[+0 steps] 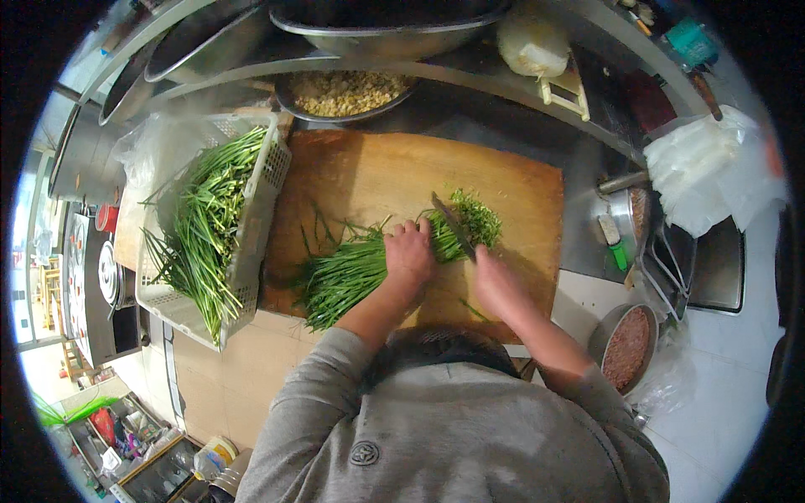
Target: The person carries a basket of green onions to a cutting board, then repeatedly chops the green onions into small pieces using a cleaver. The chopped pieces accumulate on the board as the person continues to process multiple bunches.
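Note:
My left hand (410, 251) presses down on a thick bundle of garlic chives (352, 273), which lies across a wooden cutting board (390, 157). In my right hand (497, 280) is the handle of a kitchen knife (454, 225), its dark blade angled over the right end of the bundle. Chopped green pieces (481, 217) are heaped just right of the blade. A few loose stalks lie on the board near its left part and its front edge. Left of the board, a white plastic basket (273, 163) holds more long green chives (214, 207).
Behind the board stands a metal bowl of pale yellow chopped food (349, 94), below a shelf with large metal basins (383, 38). At right are a green-handled brush (616, 251), a pot of minced meat (629, 349) and hanging white plastic bags (704, 163).

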Available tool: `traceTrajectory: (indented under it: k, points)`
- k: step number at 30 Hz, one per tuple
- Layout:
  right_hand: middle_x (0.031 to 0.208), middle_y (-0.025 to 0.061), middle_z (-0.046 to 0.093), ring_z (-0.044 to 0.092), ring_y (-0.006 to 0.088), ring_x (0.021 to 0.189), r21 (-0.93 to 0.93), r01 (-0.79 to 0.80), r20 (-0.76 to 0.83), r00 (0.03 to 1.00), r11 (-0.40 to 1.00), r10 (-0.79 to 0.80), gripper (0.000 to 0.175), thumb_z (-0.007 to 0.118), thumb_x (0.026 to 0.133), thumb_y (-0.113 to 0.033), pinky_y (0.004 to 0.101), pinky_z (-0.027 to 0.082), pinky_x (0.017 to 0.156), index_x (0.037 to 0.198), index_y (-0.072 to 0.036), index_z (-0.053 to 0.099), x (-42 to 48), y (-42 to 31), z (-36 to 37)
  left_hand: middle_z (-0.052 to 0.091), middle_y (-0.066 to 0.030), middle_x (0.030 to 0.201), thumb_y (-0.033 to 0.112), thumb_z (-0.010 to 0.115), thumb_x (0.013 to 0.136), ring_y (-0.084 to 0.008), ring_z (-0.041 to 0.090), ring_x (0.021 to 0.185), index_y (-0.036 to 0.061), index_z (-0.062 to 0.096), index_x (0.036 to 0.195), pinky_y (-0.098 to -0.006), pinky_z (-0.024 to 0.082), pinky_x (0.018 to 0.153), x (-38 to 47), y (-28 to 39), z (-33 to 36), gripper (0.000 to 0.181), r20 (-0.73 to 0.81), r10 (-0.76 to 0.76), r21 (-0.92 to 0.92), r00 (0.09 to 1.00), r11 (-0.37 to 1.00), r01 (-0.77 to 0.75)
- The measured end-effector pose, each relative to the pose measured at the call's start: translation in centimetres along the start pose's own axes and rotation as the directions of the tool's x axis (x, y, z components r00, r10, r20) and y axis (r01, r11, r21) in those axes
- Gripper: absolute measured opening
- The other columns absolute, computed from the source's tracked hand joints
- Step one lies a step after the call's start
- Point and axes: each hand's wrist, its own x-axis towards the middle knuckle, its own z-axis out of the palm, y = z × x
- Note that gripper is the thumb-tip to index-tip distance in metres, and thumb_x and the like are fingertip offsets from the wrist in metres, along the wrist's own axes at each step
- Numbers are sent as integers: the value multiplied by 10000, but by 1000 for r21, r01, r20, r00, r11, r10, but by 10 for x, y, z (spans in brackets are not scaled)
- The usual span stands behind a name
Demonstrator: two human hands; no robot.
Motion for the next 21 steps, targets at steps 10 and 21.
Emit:
traceTrajectory:
  k: [10, 21]
  points:
    - [1013, 308, 662, 643, 507, 946, 102, 35, -183, 983, 994, -16, 345, 515, 982, -156, 588, 504, 812, 1276, 24, 499, -4, -14, -24, 623, -127, 1176, 256, 688, 802, -287, 603, 1116, 25, 512, 1342, -460, 477, 940, -10, 3, -11, 613, -32, -9, -24, 999, 1000, 8]
    - [1056, 332, 644, 644, 495, 996, 60, -8, -35, 999, 998, 10, 394, 487, 929, -24, 581, 509, 848, 1317, 40, 487, 4, -11, 6, 632, -121, 1175, 260, 678, 826, -272, 607, 1106, 56, 541, 1304, -438, 466, 941, -7, 3, -8, 537, -51, 3, -8, 999, 1000, -3]
